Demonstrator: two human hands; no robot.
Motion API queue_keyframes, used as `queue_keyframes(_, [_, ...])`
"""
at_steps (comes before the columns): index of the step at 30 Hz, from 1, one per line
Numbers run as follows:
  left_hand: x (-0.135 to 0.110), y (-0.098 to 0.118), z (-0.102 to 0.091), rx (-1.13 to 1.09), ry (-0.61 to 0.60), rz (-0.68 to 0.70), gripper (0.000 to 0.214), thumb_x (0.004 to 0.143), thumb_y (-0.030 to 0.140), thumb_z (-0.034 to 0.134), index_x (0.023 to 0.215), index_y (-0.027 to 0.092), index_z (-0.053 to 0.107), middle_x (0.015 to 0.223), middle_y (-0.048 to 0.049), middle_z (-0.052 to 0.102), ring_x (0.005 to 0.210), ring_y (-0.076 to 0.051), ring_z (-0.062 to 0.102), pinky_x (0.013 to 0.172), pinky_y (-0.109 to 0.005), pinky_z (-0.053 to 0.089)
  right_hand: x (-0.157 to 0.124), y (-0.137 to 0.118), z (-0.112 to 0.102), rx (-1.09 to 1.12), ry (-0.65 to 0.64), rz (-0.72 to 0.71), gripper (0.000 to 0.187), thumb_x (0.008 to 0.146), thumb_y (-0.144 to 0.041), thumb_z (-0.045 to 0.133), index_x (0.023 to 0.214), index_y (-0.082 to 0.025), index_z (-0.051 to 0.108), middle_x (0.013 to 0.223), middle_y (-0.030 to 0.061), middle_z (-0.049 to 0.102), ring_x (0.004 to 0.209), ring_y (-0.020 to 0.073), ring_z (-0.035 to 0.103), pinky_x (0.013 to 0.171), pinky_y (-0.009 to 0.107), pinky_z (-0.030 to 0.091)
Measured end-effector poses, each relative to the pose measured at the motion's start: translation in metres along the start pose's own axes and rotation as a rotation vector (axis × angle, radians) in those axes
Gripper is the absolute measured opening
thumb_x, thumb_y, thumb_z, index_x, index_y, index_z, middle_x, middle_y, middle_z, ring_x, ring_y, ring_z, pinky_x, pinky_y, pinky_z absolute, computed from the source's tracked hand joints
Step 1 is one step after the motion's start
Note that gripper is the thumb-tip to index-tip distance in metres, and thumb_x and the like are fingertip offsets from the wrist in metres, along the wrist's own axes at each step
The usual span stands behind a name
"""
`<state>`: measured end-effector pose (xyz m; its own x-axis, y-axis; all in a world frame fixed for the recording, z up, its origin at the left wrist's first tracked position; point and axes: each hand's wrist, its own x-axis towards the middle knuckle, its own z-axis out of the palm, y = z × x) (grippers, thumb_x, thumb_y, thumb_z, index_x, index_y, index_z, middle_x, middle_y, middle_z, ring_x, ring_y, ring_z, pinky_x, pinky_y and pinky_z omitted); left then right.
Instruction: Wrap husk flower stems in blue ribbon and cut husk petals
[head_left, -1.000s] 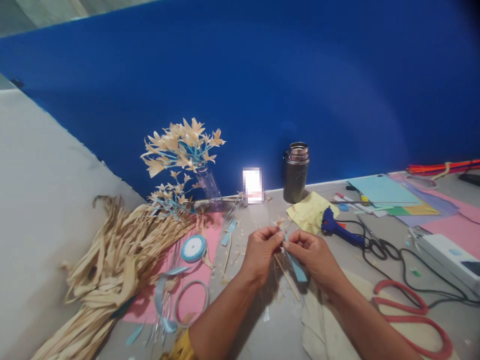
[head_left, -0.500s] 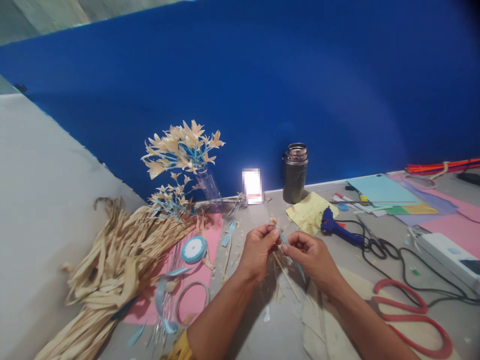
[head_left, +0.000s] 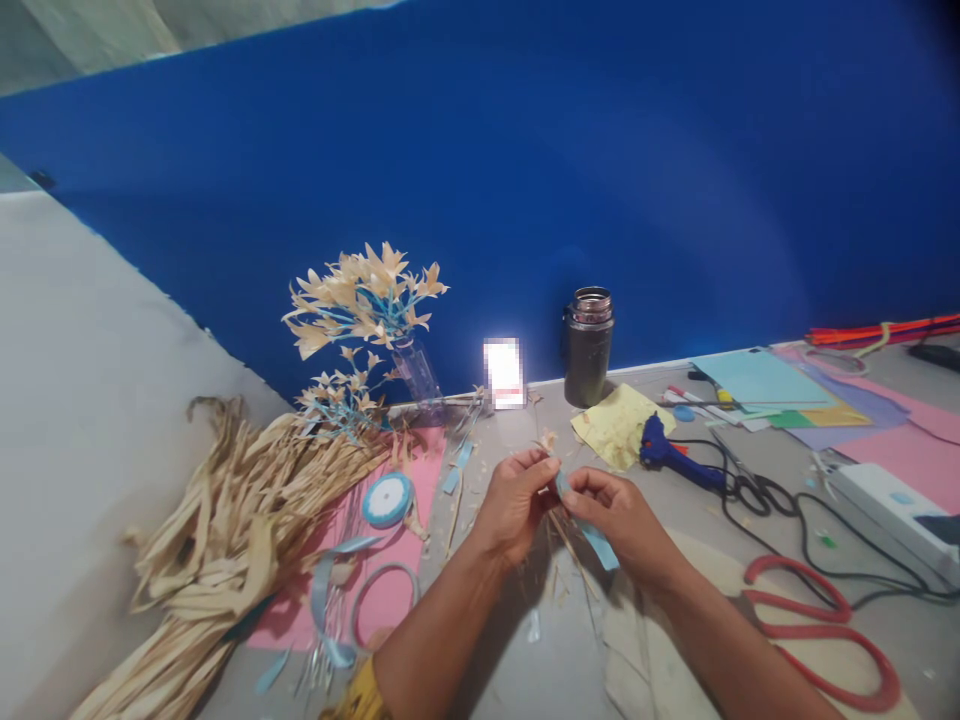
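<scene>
My left hand [head_left: 514,500] pinches the top of a thin wooden stick [head_left: 568,545] that carries a small beige husk flower [head_left: 547,442] at its tip. My right hand [head_left: 624,520] is closed on a light blue ribbon strip [head_left: 592,533], pressed against the stick just below the flower. The free end of the ribbon hangs down under the right palm. Both hands meet above the grey table [head_left: 547,660], fingertips almost touching.
A heap of dried husk strips [head_left: 225,520] lies at the left. A bottle with finished flowers [head_left: 367,300], a blue ribbon spool [head_left: 387,498], a tape ring [head_left: 384,600], a dark flask [head_left: 588,346], a blue glue gun [head_left: 667,452], black scissors [head_left: 750,492], red scissors [head_left: 825,640] and coloured paper [head_left: 765,385] surround the hands.
The hands shifted slightly left and lower. My right hand's fingers turned over the ribbon, and its free end reappeared below the palm.
</scene>
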<state>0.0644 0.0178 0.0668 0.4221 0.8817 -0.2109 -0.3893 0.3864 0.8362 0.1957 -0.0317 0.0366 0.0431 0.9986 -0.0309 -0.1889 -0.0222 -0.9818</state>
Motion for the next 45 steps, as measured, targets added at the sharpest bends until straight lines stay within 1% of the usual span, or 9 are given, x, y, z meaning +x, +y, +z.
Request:
queue_keyframes(4, [-0.001,0.002,0.0,-0.002,-0.006,0.003,0.031,0.058,0.032,0.088,0.066,0.014,0.064,0.062,0.0022,0.055,0.057,-0.009,0.049,0.061,-0.025,0.041,0.001,-0.001,0.002,-0.1,0.065,-0.035,0.032,0.069,-0.045,0.078,0.067,-0.018,0.062,0.061,-0.0027,0.055,0.057,0.012,0.045,0.055,0.025,0.035])
queue_keyframes(9, [-0.003,0.003,-0.004,0.053,-0.009,0.005,0.036,0.06,0.033,0.087,0.088,0.014,0.075,0.071,-0.0011,0.061,0.063,-0.011,0.054,0.065,-0.025,0.042,0.0,-0.004,0.002,-0.168,0.143,-0.065,0.029,0.071,-0.044,0.074,0.066,-0.019,0.061,0.061,-0.0014,0.058,0.057,0.0132,0.047,0.053,0.025,0.038])
queue_keyframes(15, [-0.004,-0.002,-0.005,0.108,0.069,0.088,0.024,0.065,0.034,0.082,0.074,0.015,0.072,0.07,-0.0024,0.061,0.064,-0.012,0.054,0.062,-0.024,0.041,-0.001,-0.004,0.003,-0.261,0.163,-0.094,0.026,0.073,-0.043,0.07,0.065,-0.02,0.06,0.06,-0.0017,0.057,0.055,0.0129,0.047,0.051,0.024,0.036])
queue_keyframes(24, [0.0,-0.008,-0.007,0.321,0.174,0.201,0.018,0.07,0.032,0.076,0.065,0.015,0.069,0.062,-0.0018,0.059,0.059,-0.011,0.048,0.06,-0.025,0.036,-0.005,0.004,0.008,-0.572,0.257,-0.216,0.02,0.078,-0.034,0.065,0.065,-0.021,0.059,0.052,-0.005,0.049,0.05,0.012,0.04,0.051,0.025,0.03])
queue_keyframes(28, [0.0,-0.008,-0.006,0.36,0.191,0.223,0.018,0.072,0.032,0.074,0.064,0.015,0.07,0.062,-0.0014,0.059,0.059,-0.011,0.047,0.06,-0.025,0.036,-0.006,0.007,0.007,-0.586,0.238,-0.225,0.018,0.08,-0.034,0.066,0.068,-0.021,0.062,0.055,-0.0041,0.054,0.051,0.0128,0.043,0.051,0.026,0.032])
queue_keyframes(31, [-0.001,-0.008,-0.005,0.374,0.195,0.23,0.02,0.073,0.032,0.073,0.063,0.016,0.068,0.061,-0.0004,0.058,0.058,-0.011,0.046,0.06,-0.025,0.036,-0.006,0.009,0.006,-0.578,0.213,-0.223,0.016,0.083,-0.036,0.064,0.077,-0.021,0.066,0.063,-0.0019,0.061,0.055,0.0142,0.049,0.054,0.026,0.036])
queue_keyframes(33, [0.0,-0.008,-0.005,0.352,0.213,0.23,0.02,0.07,0.032,0.075,0.061,0.016,0.067,0.059,0.0003,0.057,0.057,-0.011,0.045,0.06,-0.025,0.035,-0.006,0.011,0.005,-0.581,0.215,-0.249,0.017,0.085,-0.037,0.064,0.081,-0.022,0.068,0.069,-0.0001,0.065,0.058,0.0152,0.052,0.057,0.027,0.039])
queue_keyframes(37, [0.001,-0.009,-0.004,0.202,0.233,0.173,0.021,0.062,0.031,0.081,0.062,0.016,0.067,0.06,0.0009,0.057,0.057,-0.011,0.048,0.061,-0.025,0.037,-0.007,0.012,0.005,-0.598,0.212,-0.314,0.017,0.087,-0.035,0.062,0.078,-0.022,0.068,0.072,0.0017,0.068,0.062,0.0168,0.056,0.06,0.027,0.04])
queue_keyframes(45, [0.001,-0.007,-0.005,0.023,0.207,0.074,0.028,0.055,0.026,0.086,0.062,0.016,0.061,0.062,0.0034,0.056,0.059,-0.009,0.051,0.062,-0.024,0.039,-0.007,0.009,0.006,-0.522,0.189,-0.271,0.016,0.086,-0.035,0.064,0.079,-0.022,0.068,0.069,-0.0002,0.066,0.059,0.0157,0.054,0.057,0.026,0.04])
